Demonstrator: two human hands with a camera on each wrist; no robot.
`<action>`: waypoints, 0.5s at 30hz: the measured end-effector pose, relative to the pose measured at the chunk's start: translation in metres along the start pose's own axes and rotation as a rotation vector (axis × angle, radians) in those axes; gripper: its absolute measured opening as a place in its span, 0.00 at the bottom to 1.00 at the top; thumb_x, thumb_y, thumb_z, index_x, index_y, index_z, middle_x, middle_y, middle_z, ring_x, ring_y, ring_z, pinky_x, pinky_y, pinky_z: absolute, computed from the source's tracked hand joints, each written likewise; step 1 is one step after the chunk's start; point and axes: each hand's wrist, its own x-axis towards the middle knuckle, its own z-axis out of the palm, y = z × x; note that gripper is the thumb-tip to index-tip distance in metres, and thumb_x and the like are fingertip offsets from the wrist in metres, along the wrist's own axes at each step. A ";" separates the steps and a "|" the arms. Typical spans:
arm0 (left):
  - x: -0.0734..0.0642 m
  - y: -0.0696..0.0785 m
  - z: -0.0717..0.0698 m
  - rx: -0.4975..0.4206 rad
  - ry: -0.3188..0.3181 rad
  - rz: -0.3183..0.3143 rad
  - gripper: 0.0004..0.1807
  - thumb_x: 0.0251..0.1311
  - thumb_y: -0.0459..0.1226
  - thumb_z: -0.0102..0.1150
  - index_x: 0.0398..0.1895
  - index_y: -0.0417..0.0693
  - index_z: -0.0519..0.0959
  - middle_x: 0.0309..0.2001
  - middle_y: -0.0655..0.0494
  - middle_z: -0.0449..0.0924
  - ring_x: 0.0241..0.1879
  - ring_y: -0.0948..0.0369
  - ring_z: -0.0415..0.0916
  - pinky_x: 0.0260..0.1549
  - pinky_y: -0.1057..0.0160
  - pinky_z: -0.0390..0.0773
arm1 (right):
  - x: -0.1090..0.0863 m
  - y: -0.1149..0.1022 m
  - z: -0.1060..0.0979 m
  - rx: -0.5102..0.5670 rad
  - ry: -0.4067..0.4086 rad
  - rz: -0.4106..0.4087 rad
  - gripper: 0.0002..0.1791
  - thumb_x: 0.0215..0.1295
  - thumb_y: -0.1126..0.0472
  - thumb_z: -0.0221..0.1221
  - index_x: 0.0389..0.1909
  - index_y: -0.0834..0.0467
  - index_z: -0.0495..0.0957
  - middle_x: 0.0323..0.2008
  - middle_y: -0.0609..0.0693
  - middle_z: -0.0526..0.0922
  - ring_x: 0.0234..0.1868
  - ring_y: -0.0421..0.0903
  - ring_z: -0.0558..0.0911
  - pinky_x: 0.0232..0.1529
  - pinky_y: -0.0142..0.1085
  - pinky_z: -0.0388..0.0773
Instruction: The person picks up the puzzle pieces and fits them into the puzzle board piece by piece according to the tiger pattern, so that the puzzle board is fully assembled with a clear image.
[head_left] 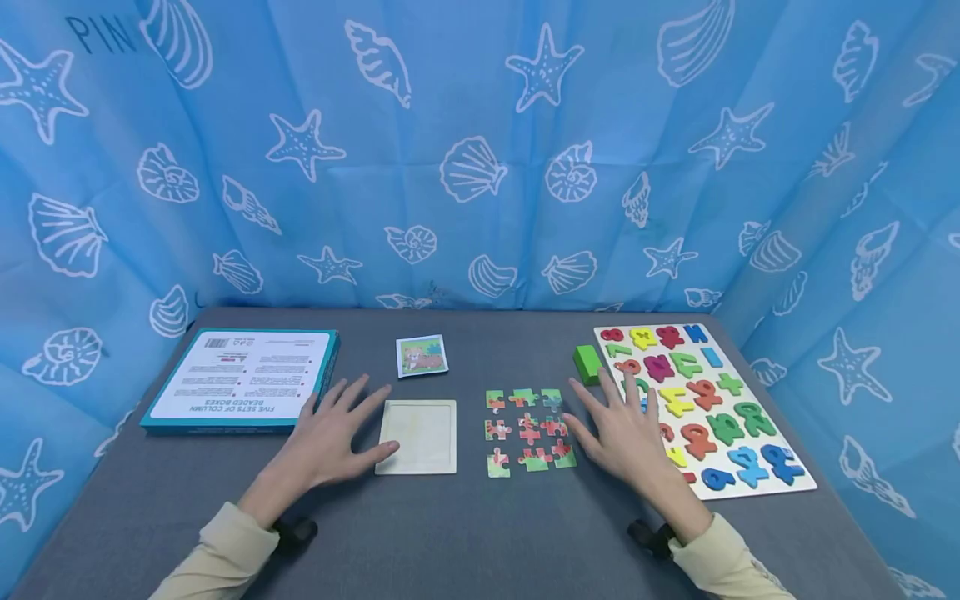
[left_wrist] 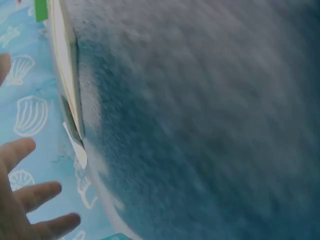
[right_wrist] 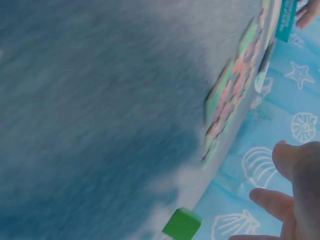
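My left hand [head_left: 330, 437] has its fingers spread, its thumb overlapping the left edge of a pale square puzzle tray [head_left: 417, 437] in the head view. My right hand [head_left: 626, 429] is likewise spread, between the jigsaw pieces [head_left: 528, 432] and a number board [head_left: 738, 417], its fingertips overlapping the board's left side. Neither hand holds anything. The jigsaw pieces, red, green and white, lie slightly apart in three rows of three. Behind the tray lies a small picture card [head_left: 422, 356] showing an animal. The left wrist view catches the tray [left_wrist: 65, 65] edge-on beyond the fingers [left_wrist: 40, 195].
At the left lies a flat teal and white box [head_left: 240, 379] with upside-down print. A green block [head_left: 587, 364] stands by the number board, which carries colourful raised numerals and signs. A blue curtain [head_left: 480, 108] with shells and starfish closes off the grey table's [head_left: 450, 542] back and sides.
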 end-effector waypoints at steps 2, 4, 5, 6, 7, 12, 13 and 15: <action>0.000 0.002 0.000 -0.024 -0.014 0.017 0.47 0.60 0.69 0.58 0.78 0.59 0.64 0.78 0.41 0.62 0.76 0.34 0.59 0.67 0.20 0.53 | 0.002 -0.004 0.000 0.008 -0.007 -0.009 0.33 0.71 0.41 0.59 0.73 0.49 0.71 0.75 0.68 0.64 0.78 0.76 0.52 0.69 0.79 0.50; 0.001 0.004 0.001 -0.056 -0.035 0.030 0.48 0.59 0.68 0.60 0.78 0.58 0.63 0.78 0.40 0.62 0.76 0.35 0.59 0.69 0.22 0.52 | 0.004 -0.009 0.001 0.024 -0.011 -0.020 0.32 0.71 0.42 0.59 0.72 0.50 0.72 0.75 0.68 0.65 0.78 0.75 0.53 0.69 0.77 0.53; 0.001 0.005 0.001 -0.073 -0.049 0.037 0.49 0.59 0.68 0.61 0.79 0.57 0.63 0.78 0.40 0.61 0.76 0.35 0.58 0.70 0.23 0.53 | 0.005 -0.011 0.001 0.035 -0.015 -0.025 0.32 0.71 0.42 0.59 0.72 0.50 0.72 0.75 0.68 0.65 0.78 0.75 0.53 0.69 0.77 0.53; 0.001 0.006 0.001 -0.090 -0.063 0.043 0.50 0.58 0.68 0.62 0.79 0.57 0.62 0.78 0.39 0.61 0.76 0.35 0.58 0.70 0.24 0.54 | 0.006 -0.013 0.002 0.048 -0.017 -0.031 0.32 0.71 0.42 0.60 0.72 0.50 0.72 0.74 0.68 0.66 0.78 0.75 0.54 0.70 0.76 0.55; 0.002 0.006 0.002 -0.105 -0.077 0.047 0.50 0.58 0.68 0.62 0.79 0.56 0.61 0.78 0.39 0.60 0.76 0.34 0.58 0.70 0.25 0.56 | 0.008 -0.016 0.002 0.061 -0.019 -0.039 0.32 0.71 0.42 0.60 0.71 0.51 0.72 0.74 0.68 0.66 0.78 0.75 0.55 0.70 0.75 0.56; 0.004 0.007 0.004 -0.160 -0.138 0.056 0.54 0.54 0.68 0.65 0.80 0.56 0.59 0.78 0.39 0.59 0.75 0.34 0.60 0.63 0.25 0.66 | 0.015 -0.028 0.007 0.130 -0.016 -0.090 0.31 0.70 0.45 0.62 0.69 0.53 0.75 0.71 0.68 0.70 0.74 0.73 0.63 0.66 0.72 0.66; 0.005 0.007 0.004 -0.166 -0.153 0.052 0.55 0.53 0.69 0.66 0.80 0.56 0.59 0.79 0.39 0.59 0.75 0.35 0.60 0.63 0.25 0.66 | 0.017 -0.031 0.008 0.138 -0.017 -0.103 0.30 0.70 0.46 0.63 0.68 0.54 0.75 0.69 0.68 0.72 0.73 0.73 0.66 0.64 0.71 0.68; 0.006 0.007 0.005 -0.174 -0.181 0.045 0.57 0.51 0.69 0.67 0.80 0.55 0.59 0.78 0.39 0.59 0.74 0.35 0.61 0.63 0.25 0.66 | 0.022 -0.038 0.009 0.157 -0.020 -0.128 0.28 0.69 0.47 0.64 0.66 0.55 0.78 0.64 0.67 0.77 0.68 0.70 0.72 0.59 0.68 0.74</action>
